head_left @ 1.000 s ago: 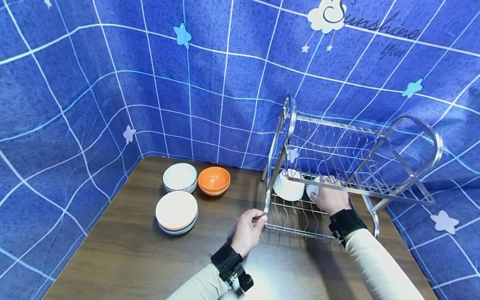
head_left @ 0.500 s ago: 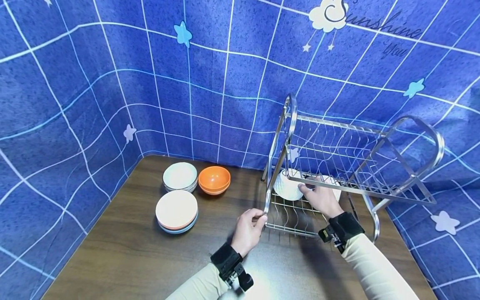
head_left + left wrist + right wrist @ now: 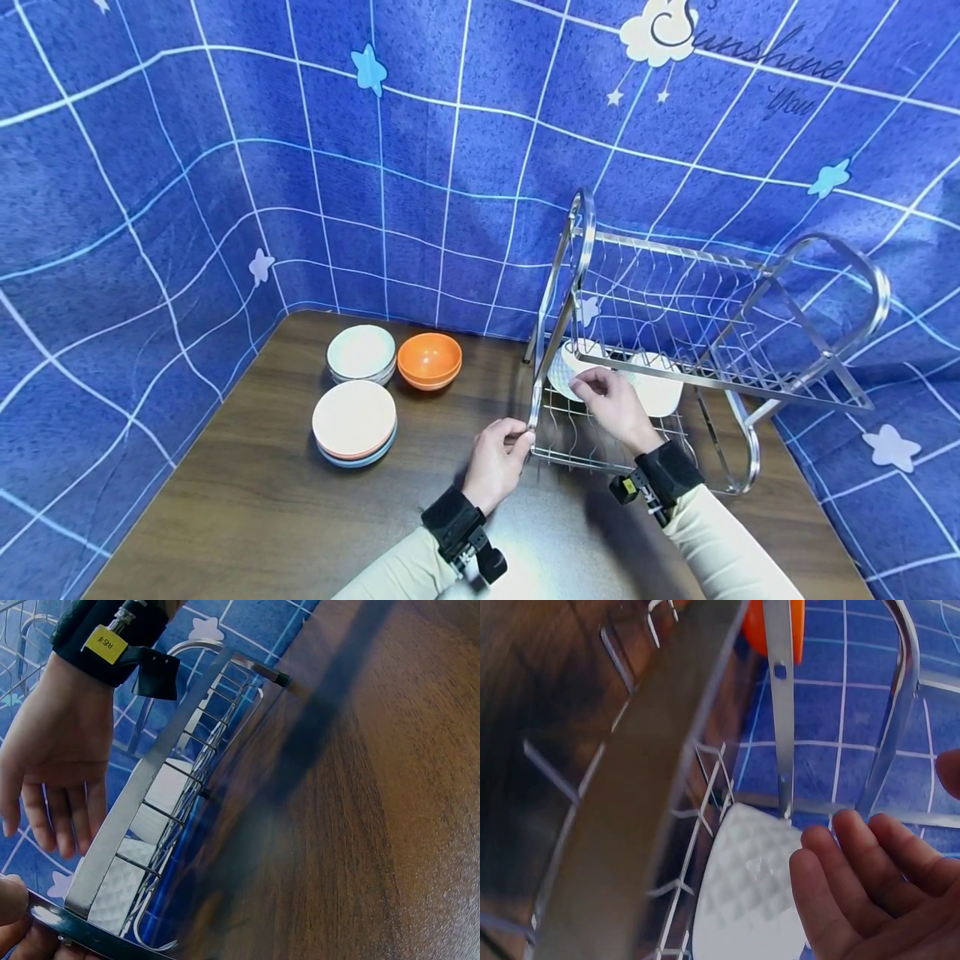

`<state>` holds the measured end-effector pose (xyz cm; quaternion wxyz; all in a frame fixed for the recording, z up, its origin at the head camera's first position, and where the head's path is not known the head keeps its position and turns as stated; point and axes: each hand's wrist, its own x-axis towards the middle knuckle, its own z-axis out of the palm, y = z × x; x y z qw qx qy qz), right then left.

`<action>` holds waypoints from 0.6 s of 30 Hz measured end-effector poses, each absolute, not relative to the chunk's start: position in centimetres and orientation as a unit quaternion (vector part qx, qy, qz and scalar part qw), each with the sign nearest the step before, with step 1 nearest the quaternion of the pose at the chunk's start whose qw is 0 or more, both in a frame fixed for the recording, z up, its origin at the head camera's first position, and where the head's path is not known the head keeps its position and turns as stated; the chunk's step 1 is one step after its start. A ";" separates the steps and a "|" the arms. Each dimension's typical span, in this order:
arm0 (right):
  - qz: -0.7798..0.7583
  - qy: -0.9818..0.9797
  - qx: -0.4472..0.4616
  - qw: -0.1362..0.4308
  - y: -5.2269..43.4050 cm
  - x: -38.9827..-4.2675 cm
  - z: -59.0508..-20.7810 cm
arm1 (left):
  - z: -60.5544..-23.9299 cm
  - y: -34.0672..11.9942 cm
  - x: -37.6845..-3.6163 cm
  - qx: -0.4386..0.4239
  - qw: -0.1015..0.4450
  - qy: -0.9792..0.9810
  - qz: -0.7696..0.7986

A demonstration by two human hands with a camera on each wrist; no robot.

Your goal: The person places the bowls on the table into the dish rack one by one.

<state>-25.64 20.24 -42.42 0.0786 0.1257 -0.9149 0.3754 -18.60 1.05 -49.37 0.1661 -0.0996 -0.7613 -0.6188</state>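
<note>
Dish rack [image 3: 712, 381] pinched in your left grip [image 3: 495, 467], you're probably adjusting the embossed bowl [image 3: 746, 870], spread right grip [image 3: 618, 412] likely needing contact.

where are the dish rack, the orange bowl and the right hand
Dish rack [image 3: 690, 377], head view: front bar of the upper tier.
Orange bowl [image 3: 429, 358], head view: its inner surface.
Right hand [image 3: 618, 410], head view: back of the hand.

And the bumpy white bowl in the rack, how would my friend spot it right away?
On the brown table, find the silver rack. On its lower level, go to the end the left hand pinches, where the white bowl sits. Its bumpy diamond pattern sets it apart from the plainer-looking bowl beside it.
</note>
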 end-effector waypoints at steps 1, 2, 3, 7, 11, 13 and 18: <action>0.379 -0.914 0.126 0.074 20.0 -25.6 -42.5 | -49.4 1.0 -18.6 -0.099 0.165 -0.762 -0.618; 0.382 -0.913 0.124 0.069 19.8 -25.5 -42.7 | -49.4 1.0 -18.6 -0.098 0.164 -0.762 -0.618; 0.388 -0.911 0.123 0.063 19.6 -25.4 -42.8 | -49.4 1.0 -18.6 -0.096 0.163 -0.763 -0.618; 0.419 -0.900 0.118 0.038 18.9 -24.9 -43.1 | -49.3 0.9 -18.6 -0.093 0.158 -0.767 -0.616; 0.494 -0.862 0.113 -0.001 17.9 -24.5 -43.4 | -49.2 0.9 -18.6 -0.092 0.158 -0.769 -0.613; 0.528 -0.841 0.112 -0.021 17.4 -24.3 -43.5 | -49.1 0.9 -18.6 -0.092 0.158 -0.770 -0.611; 0.569 -0.815 0.101 -0.043 16.5 -23.9 -43.9 | -49.2 0.8 -18.6 -0.084 0.150 -0.776 -0.607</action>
